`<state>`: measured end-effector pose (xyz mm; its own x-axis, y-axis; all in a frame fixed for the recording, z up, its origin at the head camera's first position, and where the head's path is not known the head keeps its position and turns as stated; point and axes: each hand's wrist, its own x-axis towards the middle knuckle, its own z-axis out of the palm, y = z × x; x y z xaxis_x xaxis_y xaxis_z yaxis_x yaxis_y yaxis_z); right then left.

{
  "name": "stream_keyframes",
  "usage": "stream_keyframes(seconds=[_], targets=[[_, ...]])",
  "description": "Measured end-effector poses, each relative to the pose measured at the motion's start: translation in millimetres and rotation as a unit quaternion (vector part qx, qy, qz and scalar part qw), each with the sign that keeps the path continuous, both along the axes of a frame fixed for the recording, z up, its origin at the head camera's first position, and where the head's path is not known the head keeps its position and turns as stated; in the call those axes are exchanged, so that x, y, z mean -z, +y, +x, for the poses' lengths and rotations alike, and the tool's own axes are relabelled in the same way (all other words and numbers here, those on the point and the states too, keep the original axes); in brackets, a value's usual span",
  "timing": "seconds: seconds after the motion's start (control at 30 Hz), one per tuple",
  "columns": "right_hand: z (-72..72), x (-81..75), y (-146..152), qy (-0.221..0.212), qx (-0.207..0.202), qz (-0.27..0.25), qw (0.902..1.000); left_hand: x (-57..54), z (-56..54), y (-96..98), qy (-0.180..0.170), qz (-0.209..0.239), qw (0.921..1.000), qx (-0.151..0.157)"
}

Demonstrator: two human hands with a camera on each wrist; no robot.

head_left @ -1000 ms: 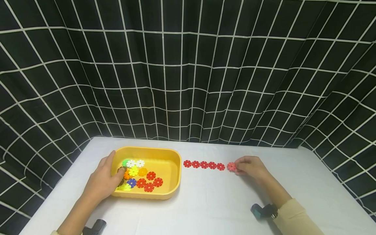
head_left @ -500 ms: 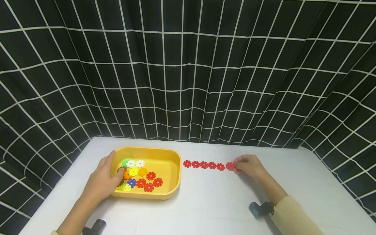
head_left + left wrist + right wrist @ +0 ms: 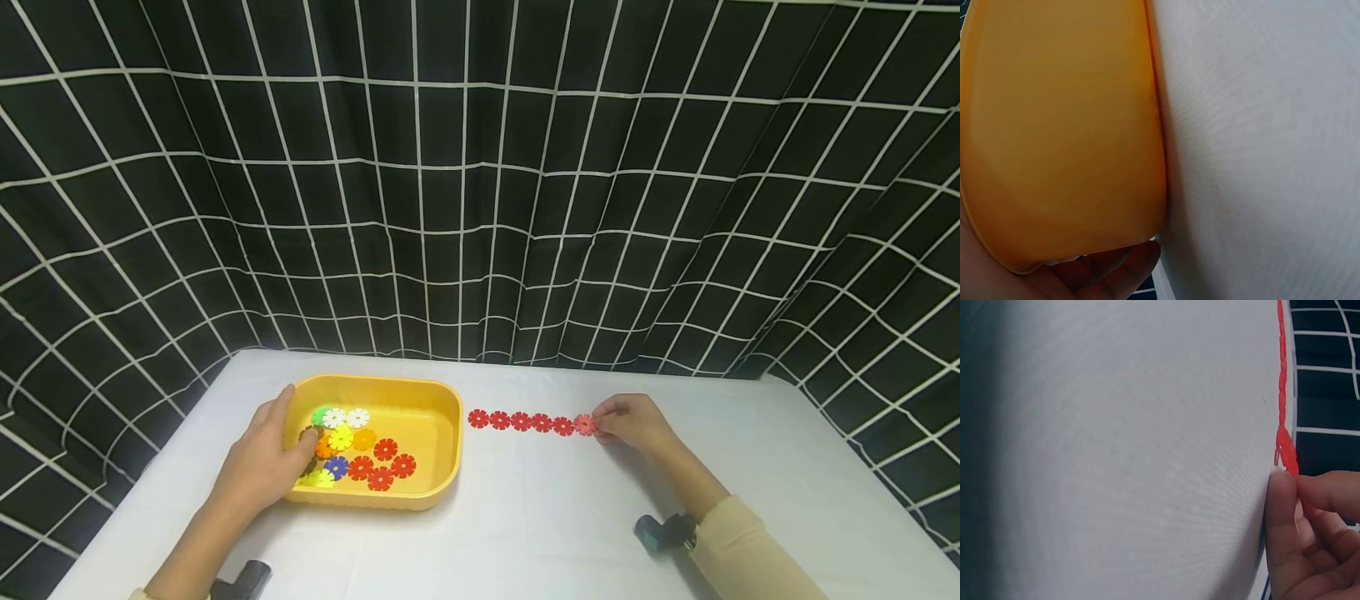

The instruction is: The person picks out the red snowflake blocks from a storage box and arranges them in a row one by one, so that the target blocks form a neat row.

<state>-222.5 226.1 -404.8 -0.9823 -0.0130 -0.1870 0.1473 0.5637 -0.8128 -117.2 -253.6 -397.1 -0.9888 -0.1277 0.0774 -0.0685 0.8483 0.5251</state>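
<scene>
My right hand [image 3: 636, 423] pinches a red snowflake disc [image 3: 584, 425] between thumb and fingertips, at the right end of a row of several red snowflake discs [image 3: 521, 421] lying flat on the white cloth. In the right wrist view the pinched disc is tilted up from the row, its edge meeting the last one; whether they interlock I cannot tell. My left hand [image 3: 262, 458] grips the left end of a yellow tray [image 3: 435, 433], thumb inside over the rim and fingers outside. In the left wrist view, fingers [image 3: 1122, 272] bear against the tray's outer wall.
Inside the tray lie several loose discs: red [image 3: 386, 449], white [image 3: 358, 417], yellow [image 3: 341, 437], orange [image 3: 365, 439], blue [image 3: 337, 467] and green ones. A black curtain with white grid lines [image 3: 480, 208] hangs behind the white-covered table [image 3: 525, 525].
The right hand has moved a little to the left with the red snowflake disc, closing the gap to the row. The left hand and tray have stayed in place.
</scene>
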Motion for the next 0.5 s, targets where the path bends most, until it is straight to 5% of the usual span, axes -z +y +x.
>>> stream_keyframes(seconds=[0.5], targets=[[0.4, -1.9, -2.1, 0.016, -0.011, -0.002, 0.9998, 0.1, -0.2, -2.2, -0.005, -0.004, 1.0000, 0.002]])
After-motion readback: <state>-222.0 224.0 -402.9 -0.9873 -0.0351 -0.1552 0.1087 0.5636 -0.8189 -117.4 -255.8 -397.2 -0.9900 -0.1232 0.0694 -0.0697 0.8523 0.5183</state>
